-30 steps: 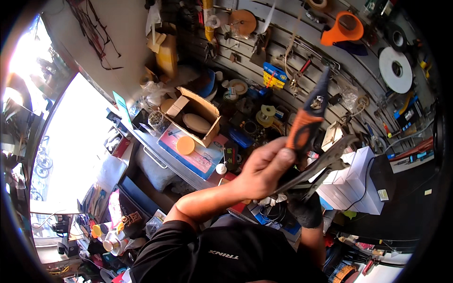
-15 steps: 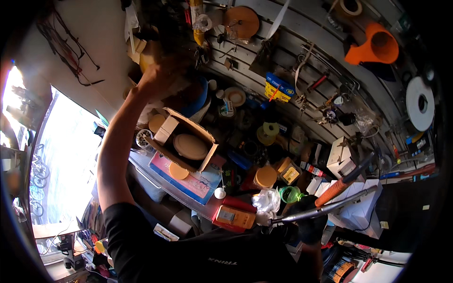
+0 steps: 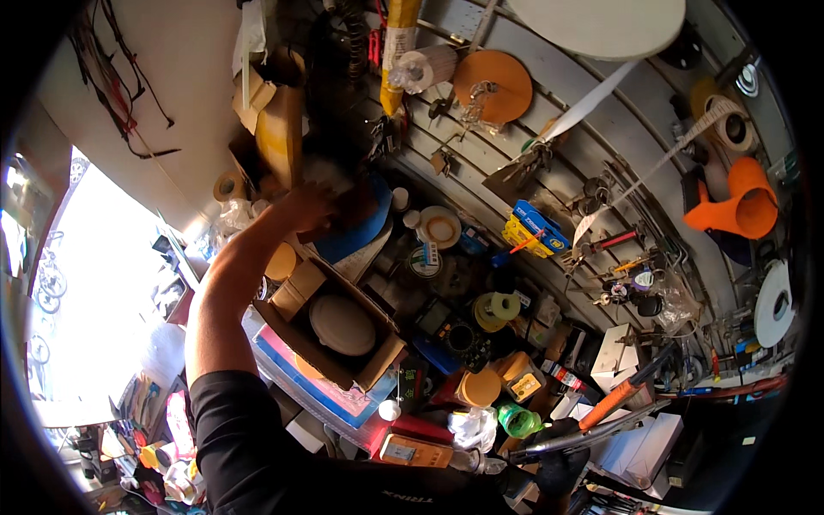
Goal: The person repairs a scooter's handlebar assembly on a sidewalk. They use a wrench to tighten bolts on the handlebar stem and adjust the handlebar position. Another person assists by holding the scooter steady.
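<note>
My left hand (image 3: 302, 209) is raised to the cluttered back of the bench, its fingers curled around a dark object (image 3: 348, 209) whose kind I cannot make out. It lies against a blue round lid (image 3: 365, 233). Below that hand sits an open cardboard box (image 3: 296, 292) with a pale round disc (image 3: 342, 324) inside. My right hand (image 3: 558, 468), in a dark glove at the lower edge, grips a long metal tool with an orange handle (image 3: 614, 402) that points up and to the right.
A slatted wall (image 3: 566, 172) carries hanging tools, tape rolls, an orange funnel (image 3: 742, 206) and a round orange disc (image 3: 492, 81). The bench is crowded with tape rolls, small boxes, a green bottle (image 3: 518, 421), a yellow meter (image 3: 414, 450) and white boxes (image 3: 631, 446).
My left hand let go of the orange-handled tool, reached up to the left, and has now come down a little onto the dark object. The right hand dropped low with the tool.
</note>
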Available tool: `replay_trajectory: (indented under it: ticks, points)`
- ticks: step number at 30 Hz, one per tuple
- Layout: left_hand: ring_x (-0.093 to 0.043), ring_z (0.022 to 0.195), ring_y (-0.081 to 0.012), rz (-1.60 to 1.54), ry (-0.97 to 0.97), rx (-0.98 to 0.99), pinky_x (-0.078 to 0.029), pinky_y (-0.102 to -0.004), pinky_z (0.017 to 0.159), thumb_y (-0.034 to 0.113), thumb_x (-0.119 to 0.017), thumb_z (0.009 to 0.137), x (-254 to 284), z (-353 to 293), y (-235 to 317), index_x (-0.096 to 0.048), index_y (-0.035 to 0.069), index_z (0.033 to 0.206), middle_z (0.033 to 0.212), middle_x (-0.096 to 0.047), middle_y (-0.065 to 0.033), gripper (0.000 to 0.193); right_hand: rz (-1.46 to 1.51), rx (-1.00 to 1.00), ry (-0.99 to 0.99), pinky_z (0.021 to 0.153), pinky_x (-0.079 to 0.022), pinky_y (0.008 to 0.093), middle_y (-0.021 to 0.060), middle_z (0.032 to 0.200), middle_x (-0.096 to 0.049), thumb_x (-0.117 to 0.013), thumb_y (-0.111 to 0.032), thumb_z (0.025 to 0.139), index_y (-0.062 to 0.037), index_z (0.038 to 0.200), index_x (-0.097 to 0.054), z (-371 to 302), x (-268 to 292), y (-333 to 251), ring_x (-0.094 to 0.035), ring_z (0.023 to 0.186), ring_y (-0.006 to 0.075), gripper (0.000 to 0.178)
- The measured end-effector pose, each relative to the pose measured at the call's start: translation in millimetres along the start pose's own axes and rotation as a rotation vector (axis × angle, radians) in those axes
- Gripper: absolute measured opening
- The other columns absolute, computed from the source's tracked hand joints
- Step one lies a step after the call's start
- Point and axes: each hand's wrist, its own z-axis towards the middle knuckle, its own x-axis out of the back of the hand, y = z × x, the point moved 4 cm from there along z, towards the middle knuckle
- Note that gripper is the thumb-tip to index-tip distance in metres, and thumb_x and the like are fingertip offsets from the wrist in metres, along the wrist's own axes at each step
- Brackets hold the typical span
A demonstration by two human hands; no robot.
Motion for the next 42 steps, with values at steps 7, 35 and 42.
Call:
replay_trajectory:
  ticks: [7, 35, 42]
  points:
    - [-0.053, 0.120, -0.0247, -0.008, -0.040, -0.082, -0.044, -0.0414, 0.100, 0.031, -0.071, 0.083, 8.7, 3.8, 4.9, -0.068, 0.015, 0.106, 0.112, -0.064, -0.0044, 0.028, -0.144, 0.012, -0.135, 0.071, -0.057, 0.0333, 0.0057, 0.088, -0.065, -0.078, -0.014, 0.085, -0.0008, 0.106, -0.060, 7.3, -18.3, -7.8, -0.066, 0.079, 0.0178, 0.031]
    - [-0.063, 0.081, -0.0137, -1.579, 0.724, 0.378, -0.051, -0.0305, 0.070, 0.019, -0.060, 0.101, 54.6, 65.6, -55.1, -0.063, 0.002, 0.116, 0.089, -0.068, -0.0050, 0.022, -0.241, -0.022, -0.144, 0.073, -0.054, 0.0304, 0.0044, 0.092, -0.068, -0.078, -0.009, 0.085, -0.0005, 0.105, -0.067, 4.7, 9.8, 0.7, -0.064, 0.081, 0.0138, 0.024]
    - [-0.069, 0.086, -0.0208, -1.004, 0.513, 0.712, -0.054, -0.0371, 0.081, 0.033, -0.068, 0.093, 77.8, 81.0, -45.6, -0.070, -0.001, 0.109, 0.095, -0.074, -0.0128, 0.038, -0.168, 0.016, -0.135, 0.070, -0.056, 0.0312, 0.0064, 0.087, -0.067, -0.078, -0.016, 0.087, -0.0020, 0.107, -0.061, -0.3, 7.1, 4.7, -0.067, 0.078, 0.0178, 0.030]
